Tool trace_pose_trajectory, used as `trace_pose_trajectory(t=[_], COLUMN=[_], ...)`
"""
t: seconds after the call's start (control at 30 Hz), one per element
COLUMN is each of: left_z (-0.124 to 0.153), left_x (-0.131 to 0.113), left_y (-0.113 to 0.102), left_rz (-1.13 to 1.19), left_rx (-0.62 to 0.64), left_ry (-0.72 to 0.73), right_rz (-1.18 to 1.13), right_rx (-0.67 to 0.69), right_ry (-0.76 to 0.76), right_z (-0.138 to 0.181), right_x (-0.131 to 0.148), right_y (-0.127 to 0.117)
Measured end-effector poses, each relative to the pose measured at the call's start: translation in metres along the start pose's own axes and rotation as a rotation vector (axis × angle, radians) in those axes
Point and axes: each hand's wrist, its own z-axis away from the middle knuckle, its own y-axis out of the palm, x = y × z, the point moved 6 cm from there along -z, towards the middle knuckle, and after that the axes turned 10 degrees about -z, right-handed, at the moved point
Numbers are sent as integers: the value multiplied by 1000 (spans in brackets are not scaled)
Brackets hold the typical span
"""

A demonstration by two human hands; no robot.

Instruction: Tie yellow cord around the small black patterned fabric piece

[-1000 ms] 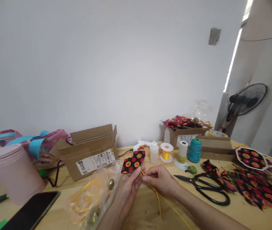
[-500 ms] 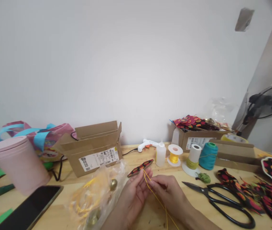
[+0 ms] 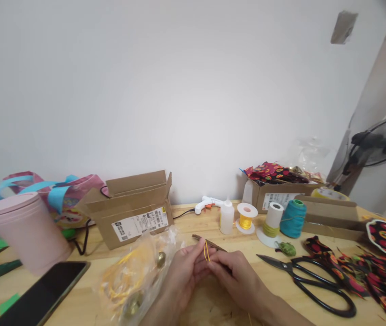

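At the front middle of the table, my left hand (image 3: 186, 271) is closed on a flat, fabric-covered patterned piece (image 3: 217, 245), which is seen nearly edge-on. A thin yellow cord (image 3: 207, 250) runs as a small loop from the piece to my right hand (image 3: 236, 271), whose thumb and fingertips pinch it. Both hands nearly touch at the fingers. Much of the patterned piece is hidden behind my fingers. Right of my hands lie black-handled scissors (image 3: 328, 283). On the left is a clear plastic bag (image 3: 135, 276) with yellow cords and brass-coloured bells.
Behind stand a squeeze bottle (image 3: 227, 218), a yellow cord spool (image 3: 246, 219), a teal thread cone (image 3: 293, 219) and a white glue gun (image 3: 209, 203). Patterned fabric scraps (image 3: 359, 271) lie at right. A phone (image 3: 43, 294), pink canister (image 3: 26, 231) and cardboard box (image 3: 135, 213) are left.
The patterned piece has tipped from showing its face to nearly edge-on and shifted right. The cord's long hanging strands have mostly gone from view, leaving a short loop between my hands.
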Motion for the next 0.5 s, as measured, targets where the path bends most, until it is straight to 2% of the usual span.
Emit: trace_pose_trajectory(t=[0.13,0.33,0.43,0.5], left_z=[3,2,2,1], left_x=[-2,2,3,3], left_y=[2,4,7,9], left_rz=[-147,-285,-368,-364], left_rx=[77,50,45,67], left_ry=[-2,-60,-39,-15], right_rz=[207,545,672,692], right_rx=[45,230,313,322], right_ry=[-43,-140,-117,-97], right_z=[2,5,5,4], right_x=[6,15,17,17], right_y=[-3,2,7,7])
